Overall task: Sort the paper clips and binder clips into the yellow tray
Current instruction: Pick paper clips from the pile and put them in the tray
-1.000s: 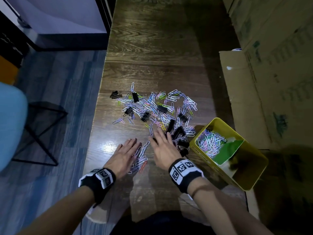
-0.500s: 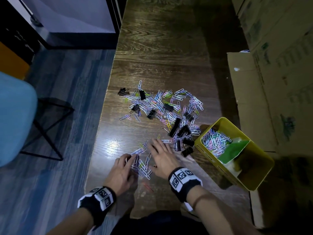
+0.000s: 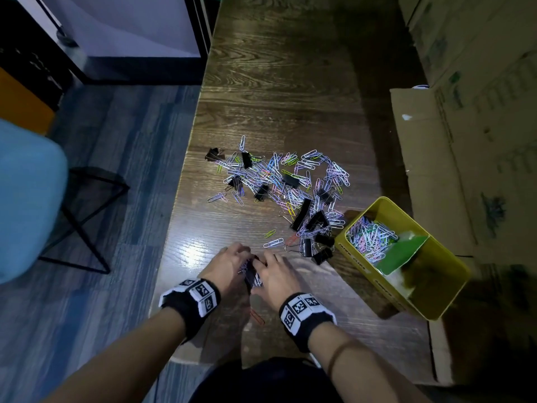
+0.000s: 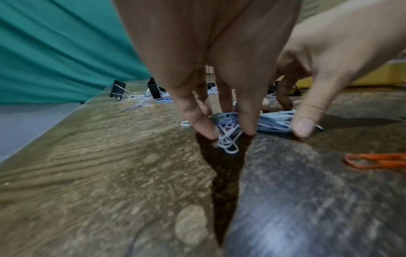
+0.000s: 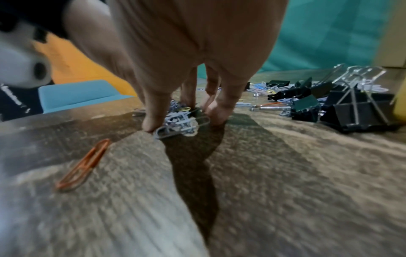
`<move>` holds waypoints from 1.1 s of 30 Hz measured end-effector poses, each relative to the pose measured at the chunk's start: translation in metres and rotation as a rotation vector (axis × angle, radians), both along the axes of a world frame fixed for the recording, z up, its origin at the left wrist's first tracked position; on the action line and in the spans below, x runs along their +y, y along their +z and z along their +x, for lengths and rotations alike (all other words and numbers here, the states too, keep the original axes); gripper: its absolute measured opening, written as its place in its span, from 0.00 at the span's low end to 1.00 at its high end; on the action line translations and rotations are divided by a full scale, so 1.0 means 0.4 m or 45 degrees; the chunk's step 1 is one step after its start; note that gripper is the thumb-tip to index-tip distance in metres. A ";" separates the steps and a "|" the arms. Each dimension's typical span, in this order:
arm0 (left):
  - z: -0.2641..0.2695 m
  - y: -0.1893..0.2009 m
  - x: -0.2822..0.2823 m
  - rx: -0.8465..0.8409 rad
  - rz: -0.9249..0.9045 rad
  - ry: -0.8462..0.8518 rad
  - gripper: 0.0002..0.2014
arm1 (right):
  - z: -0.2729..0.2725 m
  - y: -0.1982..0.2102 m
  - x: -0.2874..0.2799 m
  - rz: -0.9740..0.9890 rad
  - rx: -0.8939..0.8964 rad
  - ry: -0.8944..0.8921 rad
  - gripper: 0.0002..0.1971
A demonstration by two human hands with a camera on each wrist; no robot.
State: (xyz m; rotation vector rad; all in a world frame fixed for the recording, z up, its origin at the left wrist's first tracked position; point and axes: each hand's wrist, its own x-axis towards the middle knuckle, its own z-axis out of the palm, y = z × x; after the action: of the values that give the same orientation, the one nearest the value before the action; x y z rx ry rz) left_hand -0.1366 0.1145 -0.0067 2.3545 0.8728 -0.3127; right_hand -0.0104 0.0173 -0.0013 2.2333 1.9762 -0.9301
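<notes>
Both hands meet at the table's near edge, cupped around a small bunch of paper clips (image 3: pixel 252 274). My left hand (image 3: pixel 242 261) pinches it from the left and my right hand (image 3: pixel 268 267) from the right. In the left wrist view my left fingertips (image 4: pixel 204 129) press down on the pale blue clips (image 4: pixel 228 139). A loose orange paper clip (image 3: pixel 257 317) lies just behind the hands. The main pile of coloured paper clips (image 3: pixel 290 175) and black binder clips (image 3: pixel 302 213) lies farther out. The yellow tray (image 3: pixel 436 303) stands to the right, with paper clips (image 3: pixel 372 237) in its far compartment.
A green divider (image 3: pixel 404 251) splits the tray. Cardboard boxes (image 3: pixel 465 141) line the table's right side. The table's left edge (image 3: pixel 186 175) drops to a blue floor, where a blue chair (image 3: pixel 26 199) stands. Several binder clips (image 5: pixel 356 111) lie close to the right of my right hand.
Both hands dragged a bunch of paper clips out of the pile toward the near edge and closed together around it. An orange clip was left behind them.
</notes>
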 end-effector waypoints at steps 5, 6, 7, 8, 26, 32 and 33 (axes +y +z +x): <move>0.004 0.013 -0.026 -0.067 0.056 -0.067 0.11 | 0.000 -0.011 -0.001 -0.068 0.080 -0.164 0.12; 0.006 0.013 -0.029 -0.104 0.048 -0.054 0.12 | 0.002 -0.016 -0.001 -0.094 0.115 -0.196 0.12; 0.006 0.012 -0.029 -0.134 0.046 -0.008 0.12 | 0.006 -0.021 -0.001 -0.106 0.133 -0.213 0.12; 0.003 0.007 -0.025 -0.137 0.064 0.055 0.12 | 0.011 -0.021 -0.001 -0.115 0.145 -0.235 0.13; 0.128 0.178 0.038 -0.666 -1.140 0.942 0.08 | 0.199 0.133 -0.092 0.481 1.251 -1.214 0.15; 0.358 0.284 -0.022 -0.831 -1.327 0.791 0.10 | 0.339 0.294 -0.150 0.866 1.365 -1.370 0.10; 0.397 0.291 -0.037 -0.838 -1.357 0.780 0.09 | 0.363 0.312 -0.158 0.908 1.350 -1.386 0.10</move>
State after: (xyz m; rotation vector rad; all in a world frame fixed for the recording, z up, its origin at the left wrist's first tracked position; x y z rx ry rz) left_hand 0.0221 0.0996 0.1097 1.0202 0.7585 0.2186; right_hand 0.1347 -0.0459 0.1236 3.9466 1.0757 -2.0733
